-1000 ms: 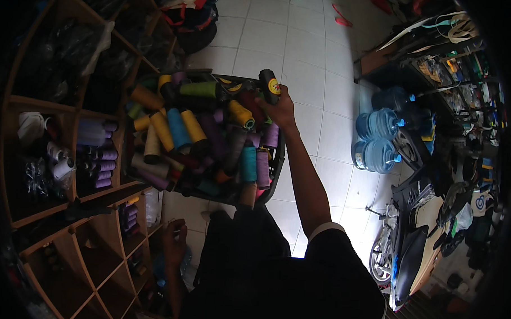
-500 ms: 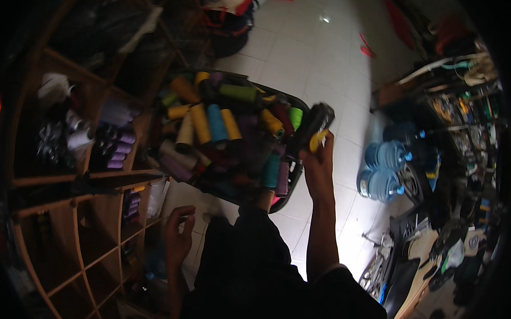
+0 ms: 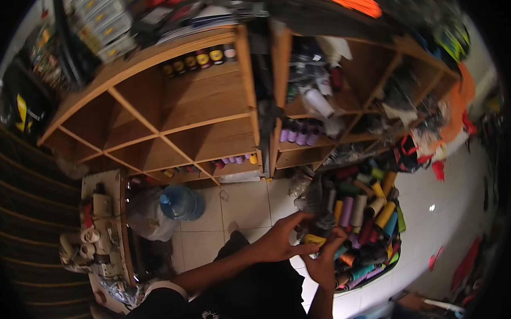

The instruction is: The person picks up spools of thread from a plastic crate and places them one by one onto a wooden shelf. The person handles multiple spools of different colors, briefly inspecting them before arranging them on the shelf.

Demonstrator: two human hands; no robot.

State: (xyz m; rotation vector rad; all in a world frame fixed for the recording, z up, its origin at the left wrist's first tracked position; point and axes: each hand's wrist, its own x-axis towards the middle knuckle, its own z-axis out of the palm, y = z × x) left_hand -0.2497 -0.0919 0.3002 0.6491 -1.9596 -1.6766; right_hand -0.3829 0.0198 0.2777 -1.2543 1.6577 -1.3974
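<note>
In front of me my left hand (image 3: 283, 237) and my right hand (image 3: 322, 262) meet at a dark thread spool with a yellow label (image 3: 314, 240). The left fingers curl over its near side, and its thumb lies by the label. The right fingers close round the other side. Part of the spool is blurred and covered by my fingers. Just beyond the right hand stands a dark bin (image 3: 370, 283) heaped with spools, among them a purple spool (image 3: 346, 211), a yellow spool (image 3: 384, 214) and a teal spool (image 3: 363, 272).
A wooden cubby shelf (image 3: 204, 101) stands ahead, with a row of small labelled spools (image 3: 203, 58) on top and purple spools (image 3: 301, 133) in the shelf at right. On the floor are a blue water bottle (image 3: 182, 203) and a plastic bag (image 3: 152, 215). A sewing machine (image 3: 102, 207) is at left.
My view has swung left toward the shelves, so the bin now appears to the right. My right hand has brought the spool in front of me, and my left hand has joined it there.
</note>
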